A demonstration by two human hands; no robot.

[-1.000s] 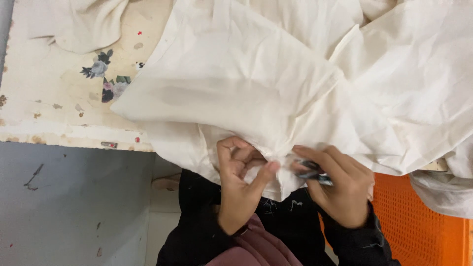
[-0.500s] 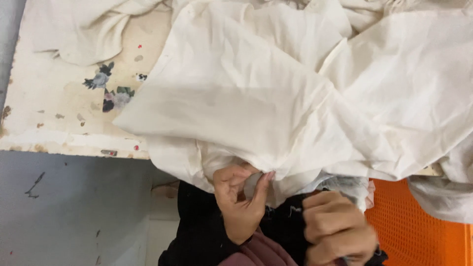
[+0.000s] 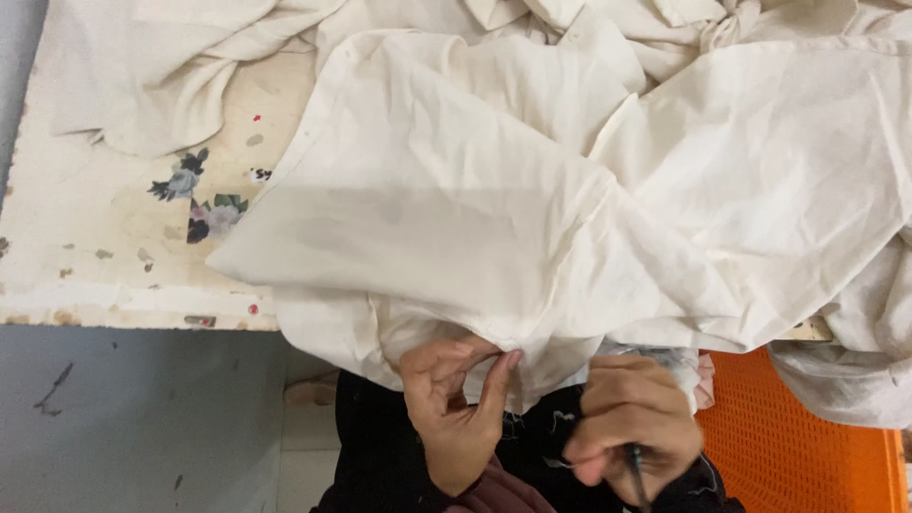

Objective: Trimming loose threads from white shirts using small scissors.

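Cream cloth (image 3: 570, 209) over worn table (image 3: 104, 266), orange crate (image 3: 798, 456) beside right hand (image 3: 632, 427).

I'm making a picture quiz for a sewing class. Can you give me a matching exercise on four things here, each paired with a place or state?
Things:
1. left hand
2. right hand
3. crate
4. table

Descriptions:
A. orange, at lower right
B. pinches the cloth's hanging edge
C. worn top with flower print
D. grips a thin dark tool

Pairs: 1-B, 2-D, 3-A, 4-C
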